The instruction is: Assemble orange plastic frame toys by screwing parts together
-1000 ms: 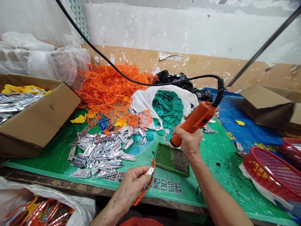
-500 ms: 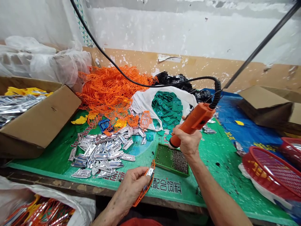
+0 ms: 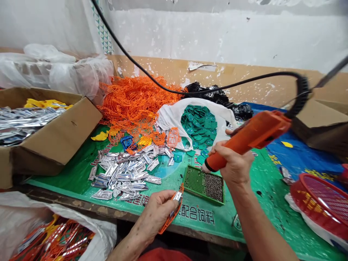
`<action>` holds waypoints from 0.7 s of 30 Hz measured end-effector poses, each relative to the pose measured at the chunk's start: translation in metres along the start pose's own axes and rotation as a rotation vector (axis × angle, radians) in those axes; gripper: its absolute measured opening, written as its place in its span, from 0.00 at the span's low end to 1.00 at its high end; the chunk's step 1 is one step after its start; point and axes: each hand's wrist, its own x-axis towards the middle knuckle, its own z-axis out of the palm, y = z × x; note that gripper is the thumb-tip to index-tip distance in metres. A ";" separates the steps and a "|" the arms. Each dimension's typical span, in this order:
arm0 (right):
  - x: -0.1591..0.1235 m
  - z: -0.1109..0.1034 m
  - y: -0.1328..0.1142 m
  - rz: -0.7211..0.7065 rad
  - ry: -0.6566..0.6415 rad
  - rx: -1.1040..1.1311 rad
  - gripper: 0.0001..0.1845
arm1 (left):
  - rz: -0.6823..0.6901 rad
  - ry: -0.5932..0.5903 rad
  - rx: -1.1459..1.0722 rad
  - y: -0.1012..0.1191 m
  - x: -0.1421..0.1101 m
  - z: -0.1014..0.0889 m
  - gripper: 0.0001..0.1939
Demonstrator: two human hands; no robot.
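Note:
My left hand [image 3: 160,208] pinches an orange plastic frame [image 3: 170,222] with a shiny metal plate [image 3: 177,196] against it, near the table's front edge. Wrapped around an orange electric screwdriver [image 3: 244,139], my right hand [image 3: 236,163] holds it tilted, tip down to the left. Its pale tip is at the green screw tray [image 3: 194,192]; whether it touches a screw I cannot tell. Small dark screws [image 3: 214,186] fill the tray's right part, and holes show at the left. Loose metal plates [image 3: 127,175] are piled to the left of the tray.
Behind lie a heap of orange frames [image 3: 141,101] and a white bag [image 3: 171,112] of green pieces [image 3: 199,125]. A cardboard box [image 3: 62,134] stands left, a red basket [image 3: 320,203] right. The screwdriver's black cable [image 3: 152,78] arcs overhead. A sack [image 3: 104,232] sits below the front edge.
The screwdriver has swung to a flatter tilt, its body moving right and its tip lowering to the screw tray. My left hand still pinches the frame and plate. The view has shifted slightly.

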 end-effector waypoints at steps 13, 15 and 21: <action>-0.056 0.026 -0.039 0.137 -0.277 0.208 0.26 | 0.010 -0.005 -0.081 -0.001 -0.001 0.001 0.11; -0.058 0.025 -0.036 0.145 -0.284 0.211 0.27 | 0.007 -0.004 -0.076 -0.001 -0.001 0.001 0.10; -0.060 0.024 -0.035 0.140 -0.293 0.211 0.26 | 0.009 -0.009 -0.052 0.000 -0.003 0.001 0.09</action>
